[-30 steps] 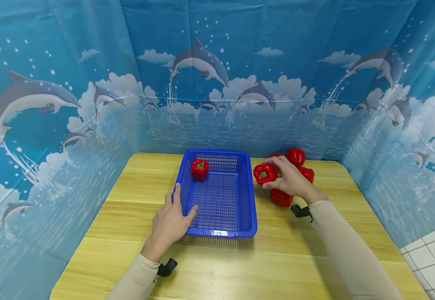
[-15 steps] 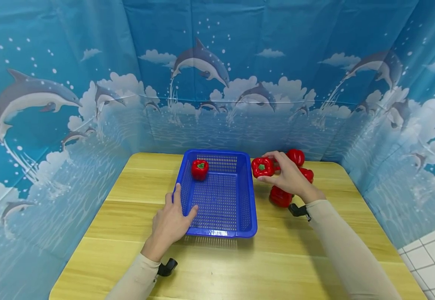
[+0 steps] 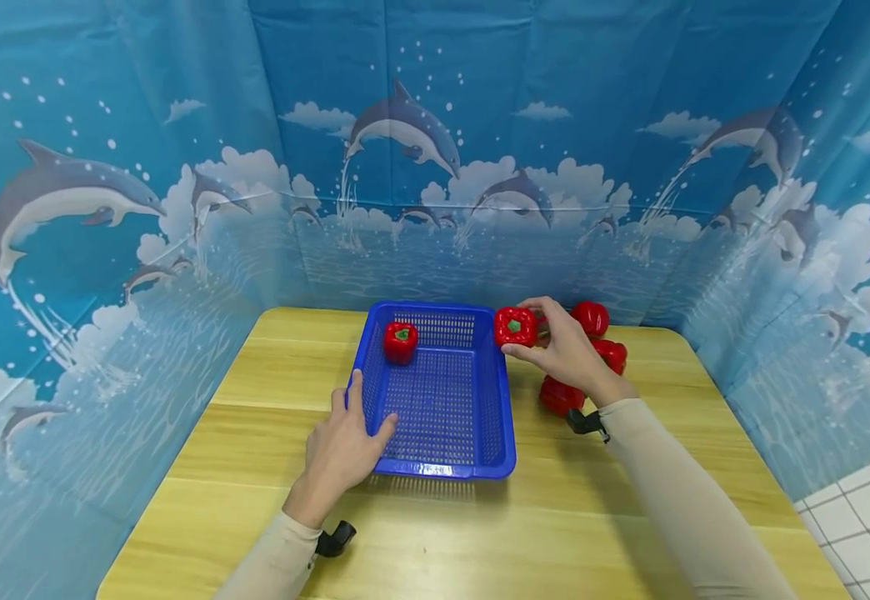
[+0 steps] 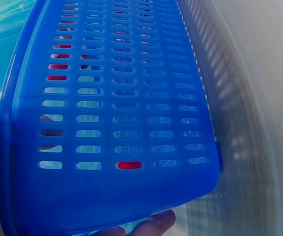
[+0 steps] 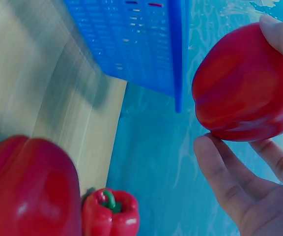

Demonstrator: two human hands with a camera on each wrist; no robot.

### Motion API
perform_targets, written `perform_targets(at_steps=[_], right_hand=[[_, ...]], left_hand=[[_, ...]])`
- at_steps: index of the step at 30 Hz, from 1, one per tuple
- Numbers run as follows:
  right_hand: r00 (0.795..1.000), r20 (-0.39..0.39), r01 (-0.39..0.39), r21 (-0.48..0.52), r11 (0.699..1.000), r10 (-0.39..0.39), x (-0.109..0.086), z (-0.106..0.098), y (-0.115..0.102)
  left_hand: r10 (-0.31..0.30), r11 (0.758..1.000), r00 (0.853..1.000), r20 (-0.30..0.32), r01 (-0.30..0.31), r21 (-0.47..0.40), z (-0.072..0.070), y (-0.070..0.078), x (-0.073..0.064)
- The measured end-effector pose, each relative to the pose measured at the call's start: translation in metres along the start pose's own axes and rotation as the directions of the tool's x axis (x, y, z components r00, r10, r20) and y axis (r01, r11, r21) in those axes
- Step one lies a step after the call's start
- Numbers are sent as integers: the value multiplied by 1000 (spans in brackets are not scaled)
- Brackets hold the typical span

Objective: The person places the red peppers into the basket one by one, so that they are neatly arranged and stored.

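Note:
Near the back right corner of the blue plastic basket (image 3: pixel 431 471), my right hand (image 3: pixel 566 354) pinches a red bell pepper (image 3: pixel 515 327) between thumb and fingers. The pepper is raised, its green stem end facing the head camera, and overlaps the basket's right rim in the head view. My right fingers (image 5: pixel 220 172) also grip it in the right wrist view. My left hand (image 3: pixel 341 454) holds the basket's left side, thumb inside and the other fingers along the rim. The left wrist view shows the slotted wall with fingertips (image 4: pixel 156 223) at its lower edge. Another red bell pepper (image 3: pixel 401 342) stands in the basket's back left corner.
Several more red bell peppers (image 3: pixel 561 396) lie on the wooden table (image 3: pixel 435 550), right of the basket, one partly hidden behind my right hand. A blue dolphin-print curtain (image 3: pixel 435 258) hangs behind and along both sides. White tiles (image 3: pixel 866 508) show at lower right.
My right hand has moved left and farther back, carrying the bell pepper from beside the basket to over its right rim. The left hand and basket stay put.

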State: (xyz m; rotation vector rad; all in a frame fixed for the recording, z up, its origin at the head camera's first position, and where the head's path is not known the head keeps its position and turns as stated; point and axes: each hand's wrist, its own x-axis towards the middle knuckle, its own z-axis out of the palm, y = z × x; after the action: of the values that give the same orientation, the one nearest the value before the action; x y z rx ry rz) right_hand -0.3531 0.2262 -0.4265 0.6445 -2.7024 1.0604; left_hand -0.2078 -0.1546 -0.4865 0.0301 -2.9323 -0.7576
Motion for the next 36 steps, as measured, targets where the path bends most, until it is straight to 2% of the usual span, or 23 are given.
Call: perform_targets(at_steps=[5, 18, 36], right_hand=[[1000, 4, 15, 17, 1000, -15, 6, 4, -8], [995, 102, -23, 70, 997, 16, 25, 20, -37], [991, 133, -28, 80, 996, 17, 48, 48, -55]], left_hand=[[2, 1000, 1000, -3, -2, -5, 0, 0, -1], [3, 1000, 1000, -12, -3, -9, 0, 0, -3], [-3, 1000, 1000, -1, 3, -6, 0, 1, -3]])
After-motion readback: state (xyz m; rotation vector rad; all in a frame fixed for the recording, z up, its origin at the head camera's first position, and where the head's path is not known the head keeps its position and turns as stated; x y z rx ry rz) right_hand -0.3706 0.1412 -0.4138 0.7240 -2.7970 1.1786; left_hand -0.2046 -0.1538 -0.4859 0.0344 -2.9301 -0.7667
